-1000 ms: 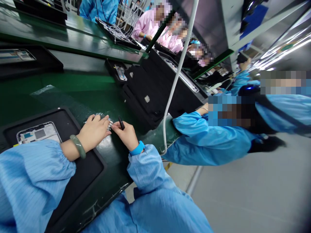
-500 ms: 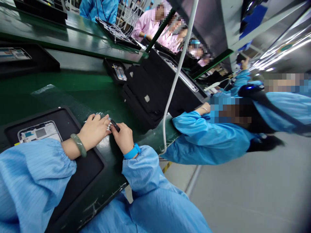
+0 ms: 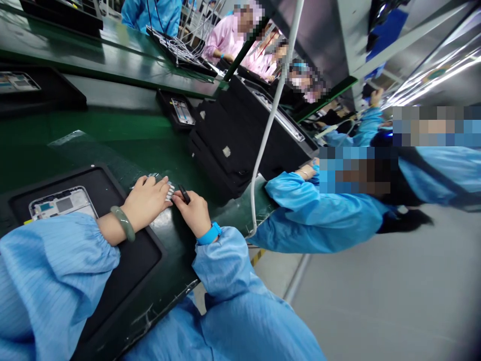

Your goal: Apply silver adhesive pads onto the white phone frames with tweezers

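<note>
Black pen [image 3: 184,194], one, pinched in right hand [image 3: 194,214]; left hand [image 3: 146,198] open, touching silver strips [image 3: 170,191].

A light-blue striped smock [image 3: 48,271] with gathered cuffs is being worn; a pale green bangle [image 3: 122,223] is being worn on the left wrist [image 3: 108,231]; a bright blue wristband [image 3: 209,233] is being worn on the right wrist [image 3: 199,231].

Your camera sits on your head and looks forward and down, tipped far over to one side. Your left hand [image 3: 145,200] and right hand [image 3: 193,214] look big and near, low in the view. The long, shiny green workbench [image 3: 93,130] runs away from them, and the flat grey floor [image 3: 376,291] lies to the right.
</note>
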Available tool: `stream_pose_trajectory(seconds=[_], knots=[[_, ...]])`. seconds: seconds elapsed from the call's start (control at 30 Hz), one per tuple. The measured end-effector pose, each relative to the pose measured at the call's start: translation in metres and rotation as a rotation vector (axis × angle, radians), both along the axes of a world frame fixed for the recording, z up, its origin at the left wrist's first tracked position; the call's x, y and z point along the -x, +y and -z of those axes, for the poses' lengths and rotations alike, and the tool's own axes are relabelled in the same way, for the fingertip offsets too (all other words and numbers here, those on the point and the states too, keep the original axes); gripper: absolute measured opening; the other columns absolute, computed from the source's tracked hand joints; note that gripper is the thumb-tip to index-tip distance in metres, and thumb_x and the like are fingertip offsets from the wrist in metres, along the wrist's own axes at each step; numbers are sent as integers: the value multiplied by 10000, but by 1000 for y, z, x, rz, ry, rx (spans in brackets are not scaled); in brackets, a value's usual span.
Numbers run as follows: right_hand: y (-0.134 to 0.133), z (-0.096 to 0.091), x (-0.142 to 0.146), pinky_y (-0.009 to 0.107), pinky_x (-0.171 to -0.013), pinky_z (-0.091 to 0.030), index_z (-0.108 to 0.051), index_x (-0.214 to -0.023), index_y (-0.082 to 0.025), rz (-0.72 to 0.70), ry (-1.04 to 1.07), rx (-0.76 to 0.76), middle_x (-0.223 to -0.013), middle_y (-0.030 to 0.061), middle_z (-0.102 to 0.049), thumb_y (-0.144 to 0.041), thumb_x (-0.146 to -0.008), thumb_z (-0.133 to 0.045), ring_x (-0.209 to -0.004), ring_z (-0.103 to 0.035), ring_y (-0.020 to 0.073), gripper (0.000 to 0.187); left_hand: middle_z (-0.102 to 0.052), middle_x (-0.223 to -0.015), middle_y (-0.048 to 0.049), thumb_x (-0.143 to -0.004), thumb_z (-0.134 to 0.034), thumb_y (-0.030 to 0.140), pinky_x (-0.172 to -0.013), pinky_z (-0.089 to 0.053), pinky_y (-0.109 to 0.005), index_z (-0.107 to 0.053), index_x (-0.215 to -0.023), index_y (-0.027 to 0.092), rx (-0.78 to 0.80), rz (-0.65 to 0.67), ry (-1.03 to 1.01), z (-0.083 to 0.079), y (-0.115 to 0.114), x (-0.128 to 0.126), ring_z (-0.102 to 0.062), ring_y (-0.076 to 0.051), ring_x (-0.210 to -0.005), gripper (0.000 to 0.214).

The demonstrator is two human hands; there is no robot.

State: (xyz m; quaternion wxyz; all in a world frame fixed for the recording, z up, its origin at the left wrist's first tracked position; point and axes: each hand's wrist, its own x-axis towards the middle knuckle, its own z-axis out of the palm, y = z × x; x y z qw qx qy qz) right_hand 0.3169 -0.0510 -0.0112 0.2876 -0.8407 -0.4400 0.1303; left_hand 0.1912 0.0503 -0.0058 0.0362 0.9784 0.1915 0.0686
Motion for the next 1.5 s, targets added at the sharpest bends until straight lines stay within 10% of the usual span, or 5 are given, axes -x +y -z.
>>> stream_pose_trajectory(seconds=[1.5], knots=[[-3,-2,-2,228,-653,-492,-729,-824,-186,-73,129,38,-766,1,-737,-273,-827,-646,-734,-686,158,119,-441,-1477,-114,-891,-537,457,-999,-380,-463,-530,-1289,134,54,16,71,-3,3,1,-529,-323,-1163,513]])
